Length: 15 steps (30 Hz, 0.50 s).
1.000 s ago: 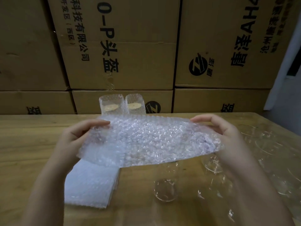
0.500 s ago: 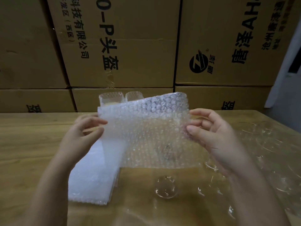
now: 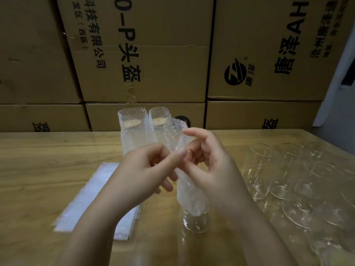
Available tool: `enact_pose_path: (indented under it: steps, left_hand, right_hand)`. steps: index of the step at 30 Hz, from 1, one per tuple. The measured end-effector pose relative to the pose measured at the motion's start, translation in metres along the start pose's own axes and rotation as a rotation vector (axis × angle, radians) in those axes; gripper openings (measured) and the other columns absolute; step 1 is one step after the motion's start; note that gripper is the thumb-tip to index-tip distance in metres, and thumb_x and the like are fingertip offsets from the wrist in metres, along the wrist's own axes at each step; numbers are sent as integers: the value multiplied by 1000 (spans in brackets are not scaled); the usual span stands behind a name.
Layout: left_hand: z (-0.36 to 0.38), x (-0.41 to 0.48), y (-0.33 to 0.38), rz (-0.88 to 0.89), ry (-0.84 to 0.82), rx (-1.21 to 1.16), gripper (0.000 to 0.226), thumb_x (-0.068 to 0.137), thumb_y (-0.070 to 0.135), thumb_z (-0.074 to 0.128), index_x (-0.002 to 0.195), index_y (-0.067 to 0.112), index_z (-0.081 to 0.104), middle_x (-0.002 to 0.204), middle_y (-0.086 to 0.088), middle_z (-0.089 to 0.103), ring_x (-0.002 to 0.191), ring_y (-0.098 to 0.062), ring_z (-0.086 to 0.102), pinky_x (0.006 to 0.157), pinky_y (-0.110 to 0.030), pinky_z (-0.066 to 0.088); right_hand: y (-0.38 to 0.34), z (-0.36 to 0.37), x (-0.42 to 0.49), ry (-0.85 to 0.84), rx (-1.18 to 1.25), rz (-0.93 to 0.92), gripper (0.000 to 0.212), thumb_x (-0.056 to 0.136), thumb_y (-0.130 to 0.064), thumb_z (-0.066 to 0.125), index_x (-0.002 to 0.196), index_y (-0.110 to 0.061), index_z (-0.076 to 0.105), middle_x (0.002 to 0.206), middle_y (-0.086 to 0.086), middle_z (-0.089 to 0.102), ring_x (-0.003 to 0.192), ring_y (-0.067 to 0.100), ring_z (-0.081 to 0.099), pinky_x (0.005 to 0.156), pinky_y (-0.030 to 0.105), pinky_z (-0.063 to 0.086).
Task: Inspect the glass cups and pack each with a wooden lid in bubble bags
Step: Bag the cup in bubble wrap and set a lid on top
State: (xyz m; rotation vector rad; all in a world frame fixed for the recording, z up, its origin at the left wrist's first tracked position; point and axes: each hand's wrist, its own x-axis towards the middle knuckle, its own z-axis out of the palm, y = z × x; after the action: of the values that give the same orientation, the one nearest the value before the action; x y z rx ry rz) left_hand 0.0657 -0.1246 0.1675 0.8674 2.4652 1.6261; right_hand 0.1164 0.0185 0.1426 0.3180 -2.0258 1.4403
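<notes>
I hold one bubble bag (image 3: 189,191) upright and edge-on over the table's middle. My left hand (image 3: 146,173) and my right hand (image 3: 213,169) pinch its top edge close together. A clear glass cup (image 3: 195,221) stands on the table just under the bag's lower end. Two packed cups in bubble bags, the left one (image 3: 132,131) and the right one (image 3: 159,129), stand at the back with a wooden lid visible inside each. A flat stack of bubble bags (image 3: 96,196) lies to the left.
Several empty glass cups (image 3: 288,181) crowd the right side of the wooden table (image 3: 38,169). Stacked cardboard boxes (image 3: 146,54) form a wall right behind the table. Bare tabletop shows at the far left.
The bubble bag was held flat and wide between my spread hands. It has turned edge-on and upright, and my hands have come together at its top.
</notes>
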Motion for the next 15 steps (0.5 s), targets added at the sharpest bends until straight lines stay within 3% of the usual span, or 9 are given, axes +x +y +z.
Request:
enact_pose_path:
  steps: [6,10,13,15]
  left_hand:
    - [-3,4,-6,-48,112,-37,9,85,18,59,78,13,62,69,1,72,62,-15,71,46,-21,49]
    - [-7,4,-4,-66,180,-17,16,85,8,53,79,15,66,69,7,73,61,-12,70,47,-21,50]
    - [-6,2,-7,41,403,300,15,83,14,53,74,21,63,63,9,69,60,-14,66,52,-32,49]
    - [-1,-2,-4,123,591,575,9,84,21,54,76,24,58,58,10,59,54,-7,55,44,-26,34]
  right_hand:
    - [1,3,-1,-66,-9,-36,49,84,-9,70,121,-34,52,80,-7,57,79,8,57,75,17,45]
    - [4,1,0,104,-122,-55,33,87,-8,65,105,-35,57,78,-6,55,72,7,53,66,14,44]
    - [5,-4,1,238,-367,-127,24,88,-4,61,92,-28,59,79,-9,50,69,11,51,60,21,44]
    - [5,-5,1,325,-530,-164,19,87,-2,61,93,-20,59,82,-7,48,67,12,49,55,29,45]
